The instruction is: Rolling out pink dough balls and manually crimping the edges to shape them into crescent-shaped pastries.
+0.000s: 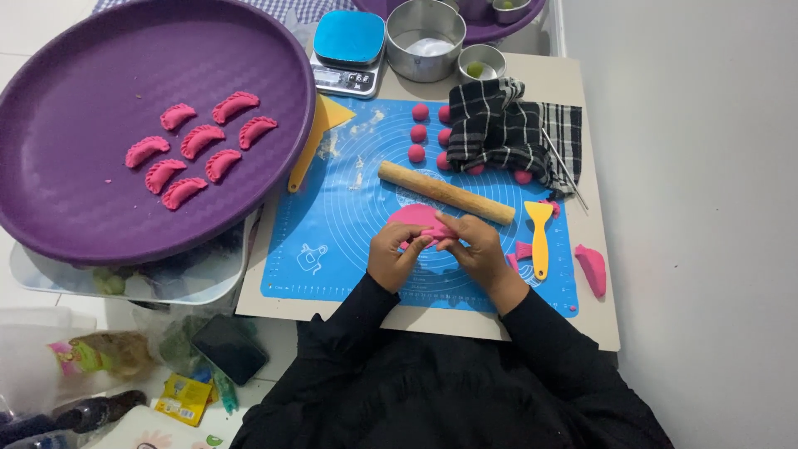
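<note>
Both hands met over the blue mat (349, 241) on the worktop (594, 316), just in front of the wooden rolling pin (446, 193). Between them was a flat round of pink dough (413, 218), lifted slightly off the mat and partly folded. The left hand (392, 256) had its fingers (413, 246) closed narrowly on the near edge of the round. The right hand (475, 249) pinched the same edge from the other side, thumb and forefinger pressed together on the dough.

The step in hand looked like sealing and crimping the folded edge. To do it well, the pinches should probably run in small, even bites from one corner to the other. The left hand would need to steady the fold so that it did not slip open. Pressing too hard could thin or tear the soft dough; pressing too lightly could leave a gap in the seam. Whether any filling lay inside could not be seen.

The eight finished pink crescents (199, 143) on the purple tray (66, 216) to the left showed the ridged edge to match. Pink dough balls (418, 133) waited beside the checked cloth (507, 133). A yellow spatula (540, 237) lay just right of the hands, with a loose pink piece (592, 269) near the worktop's right edge.
</note>
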